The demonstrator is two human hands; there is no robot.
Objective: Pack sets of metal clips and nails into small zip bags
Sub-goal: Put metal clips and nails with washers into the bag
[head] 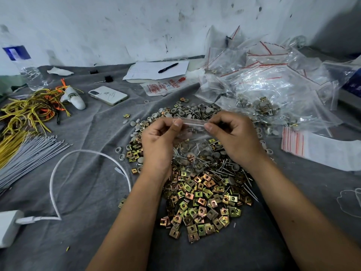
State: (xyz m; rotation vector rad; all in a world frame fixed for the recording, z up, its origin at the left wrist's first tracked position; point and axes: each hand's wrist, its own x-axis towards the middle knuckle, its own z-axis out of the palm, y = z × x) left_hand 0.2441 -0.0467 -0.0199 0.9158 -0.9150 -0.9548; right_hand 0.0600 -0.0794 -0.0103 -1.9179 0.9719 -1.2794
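A small zip bag (192, 145), already loaded with nails and clips, is pinched at its top strip by both hands (159, 137) (233, 136) above the clip pile (201, 204) mid-desk, apparently for sealing.

Single head view: looks forward and down, close over cloth-covered table (97, 241), wall behind.
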